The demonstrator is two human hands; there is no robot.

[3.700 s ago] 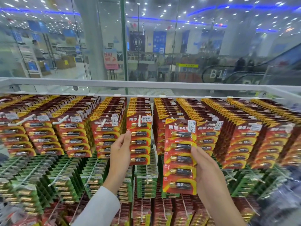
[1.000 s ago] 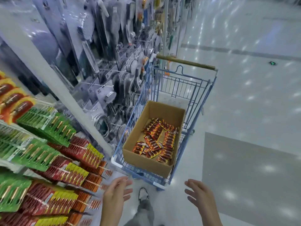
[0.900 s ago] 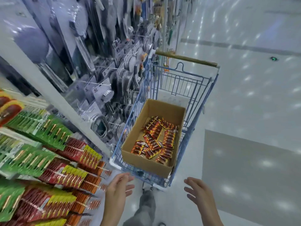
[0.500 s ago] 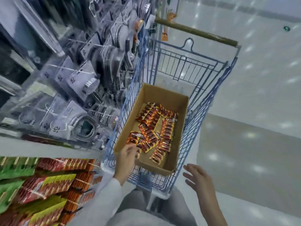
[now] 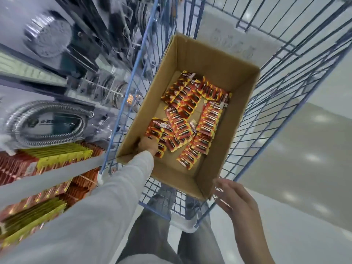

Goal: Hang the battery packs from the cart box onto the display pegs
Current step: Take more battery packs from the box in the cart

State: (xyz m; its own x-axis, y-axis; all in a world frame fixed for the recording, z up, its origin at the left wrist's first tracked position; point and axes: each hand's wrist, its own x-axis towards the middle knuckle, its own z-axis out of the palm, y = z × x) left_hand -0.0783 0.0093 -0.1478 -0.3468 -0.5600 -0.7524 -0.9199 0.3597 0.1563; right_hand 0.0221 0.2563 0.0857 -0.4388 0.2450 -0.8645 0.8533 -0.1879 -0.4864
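Note:
An open cardboard box (image 5: 215, 60) sits in a blue wire cart (image 5: 289, 88). Several red-and-yellow battery packs (image 5: 205, 119) lie loose on the box floor. My left hand (image 5: 147, 146), in a grey sleeve, reaches down into the near left corner of the box and rests on the packs there. Its fingers point down, hidden behind the back of the hand, so any grip is unclear. My right hand (image 5: 235, 198) hovers with fingers spread at the near right corner of the box, holding nothing.
The display on the left carries hanging red and yellow battery packs (image 5: 57, 157), with packaged shower hoses (image 5: 47, 122) and shower heads above them. The cart stands close against this display. Pale shop floor (image 5: 304, 178) lies to the right. My legs are below the cart.
I turned from the battery display to the cart and leaned over it. My left hand went down into the box onto the packs, while my right hand came up beside the box corner.

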